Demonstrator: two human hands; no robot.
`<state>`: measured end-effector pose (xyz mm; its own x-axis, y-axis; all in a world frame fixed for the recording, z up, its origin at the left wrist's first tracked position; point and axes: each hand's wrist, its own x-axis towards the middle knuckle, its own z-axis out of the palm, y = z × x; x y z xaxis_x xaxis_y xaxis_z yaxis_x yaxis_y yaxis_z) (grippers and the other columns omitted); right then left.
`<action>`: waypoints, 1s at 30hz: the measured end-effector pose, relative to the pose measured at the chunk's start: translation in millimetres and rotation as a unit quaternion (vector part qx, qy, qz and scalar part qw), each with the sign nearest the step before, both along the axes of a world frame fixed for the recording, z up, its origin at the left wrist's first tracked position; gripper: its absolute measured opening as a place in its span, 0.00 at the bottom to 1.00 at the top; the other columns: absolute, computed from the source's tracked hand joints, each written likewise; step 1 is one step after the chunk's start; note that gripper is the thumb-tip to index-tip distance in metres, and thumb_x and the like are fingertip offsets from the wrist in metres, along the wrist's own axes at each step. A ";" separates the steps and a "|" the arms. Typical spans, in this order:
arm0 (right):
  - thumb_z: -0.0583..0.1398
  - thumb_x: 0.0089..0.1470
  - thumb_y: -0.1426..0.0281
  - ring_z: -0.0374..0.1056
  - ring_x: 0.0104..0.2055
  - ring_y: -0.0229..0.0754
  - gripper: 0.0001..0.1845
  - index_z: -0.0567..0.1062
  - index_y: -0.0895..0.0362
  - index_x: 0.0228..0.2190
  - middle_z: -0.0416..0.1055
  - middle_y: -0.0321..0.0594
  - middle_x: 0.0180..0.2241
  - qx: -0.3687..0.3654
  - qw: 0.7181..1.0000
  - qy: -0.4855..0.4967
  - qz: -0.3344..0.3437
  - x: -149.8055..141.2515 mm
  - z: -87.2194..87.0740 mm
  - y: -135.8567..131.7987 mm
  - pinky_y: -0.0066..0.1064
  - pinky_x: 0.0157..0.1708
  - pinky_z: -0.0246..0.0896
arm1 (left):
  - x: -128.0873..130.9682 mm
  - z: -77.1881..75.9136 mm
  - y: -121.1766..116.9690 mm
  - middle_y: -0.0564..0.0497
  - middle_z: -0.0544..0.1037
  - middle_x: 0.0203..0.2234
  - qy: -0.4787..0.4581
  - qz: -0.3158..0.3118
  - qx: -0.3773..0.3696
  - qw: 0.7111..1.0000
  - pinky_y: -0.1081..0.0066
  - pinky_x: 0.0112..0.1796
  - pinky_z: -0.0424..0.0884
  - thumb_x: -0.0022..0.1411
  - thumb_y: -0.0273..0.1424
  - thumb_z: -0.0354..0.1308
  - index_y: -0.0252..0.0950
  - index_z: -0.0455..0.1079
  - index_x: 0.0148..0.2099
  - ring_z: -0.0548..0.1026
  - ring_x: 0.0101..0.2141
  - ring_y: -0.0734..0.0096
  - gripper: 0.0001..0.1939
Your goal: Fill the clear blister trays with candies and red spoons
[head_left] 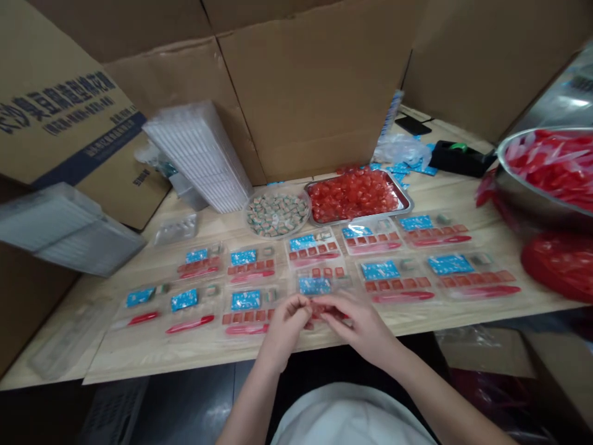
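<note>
The left hand (285, 327) and right hand (359, 324) pinch closed on a small red piece (319, 307), partly hidden, just above a plastic tray (348, 283). A fumble could drop it, jolting the blue sachet (314, 285) and red sweets (324, 272).

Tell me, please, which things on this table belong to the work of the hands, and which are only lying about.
Seem part of the work: left hand, right hand, red piece, filled plastic trays, steel tray of red pieces, round dish of wrapped pieces.

Seem just lying about: phone, black tape dispenser, plastic bag.
</note>
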<state>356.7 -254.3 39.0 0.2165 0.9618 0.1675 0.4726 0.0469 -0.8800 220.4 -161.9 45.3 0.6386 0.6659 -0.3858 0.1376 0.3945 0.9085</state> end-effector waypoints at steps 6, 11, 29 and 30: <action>0.57 0.54 0.72 0.69 0.34 0.37 0.11 0.73 0.52 0.41 0.73 0.35 0.32 -0.082 0.994 0.065 0.031 10.3 -5.1 9.9 0.26 0.32 0.64 | -2.4 -12.9 5.9 0.55 0.69 0.21 -0.006 0.007 -0.099 0.995 0.78 0.27 0.62 0.52 0.34 0.60 0.33 0.69 0.27 0.65 0.23 0.79 0.09; 0.57 0.55 0.70 0.70 0.33 0.38 0.09 0.74 0.52 0.38 0.74 0.37 0.32 -0.066 0.997 0.040 -0.016 11.1 -8.0 20.0 0.28 0.32 0.65 | 0.0 -11.8 8.4 0.49 0.77 0.32 -0.004 0.027 -0.043 0.999 0.75 0.33 0.65 0.52 0.36 0.63 0.35 0.75 0.36 0.71 0.32 0.73 0.11; 0.58 0.55 0.70 0.64 0.39 0.49 0.08 0.75 0.57 0.26 0.73 0.44 0.28 -0.027 0.922 -0.383 0.054 25.3 -8.0 96.7 0.41 0.43 0.59 | -18.5 -30.9 -8.0 0.51 0.77 0.40 0.174 -0.101 0.489 0.848 0.57 0.52 0.57 0.62 0.24 0.51 0.41 0.69 0.42 0.72 0.44 0.66 0.09; 0.58 0.54 0.70 0.63 0.39 0.50 0.08 0.75 0.57 0.26 0.73 0.45 0.28 -0.035 0.915 -0.398 0.052 23.6 -8.9 99.7 0.41 0.42 0.58 | -18.3 -31.5 -8.5 0.51 0.78 0.40 0.180 -0.109 0.496 0.843 0.58 0.53 0.56 0.63 0.24 0.51 0.41 0.69 0.42 0.72 0.45 0.67 0.10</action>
